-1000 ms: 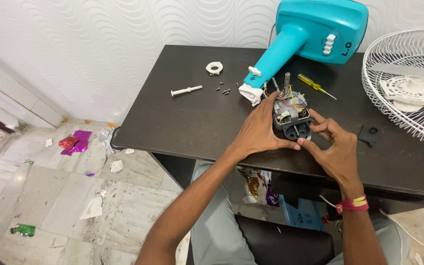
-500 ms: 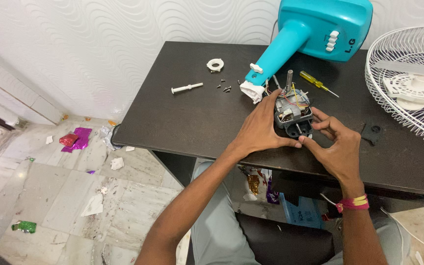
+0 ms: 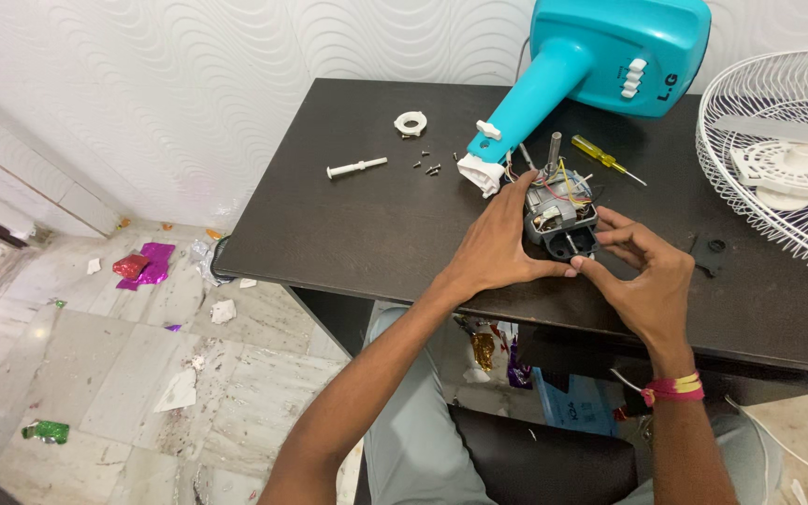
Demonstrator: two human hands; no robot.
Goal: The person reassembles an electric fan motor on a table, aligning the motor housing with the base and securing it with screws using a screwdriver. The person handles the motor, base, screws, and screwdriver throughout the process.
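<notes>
While both hands (image 3: 502,245) (image 3: 642,271) grip, the fan motor (image 3: 560,213) sits between.

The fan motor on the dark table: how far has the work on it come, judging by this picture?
Done, it seems: the white wire fan guard lies off to the side, and small dark screws, a white plastic ring and a white plastic pin lie loose on the dark table. In hand: the left hand and right hand grip the exposed fan motor with coloured wires. Left: the motor is still wired to the turquoise plastic fan body; the yellow-handled screwdriver lies unused.
</notes>
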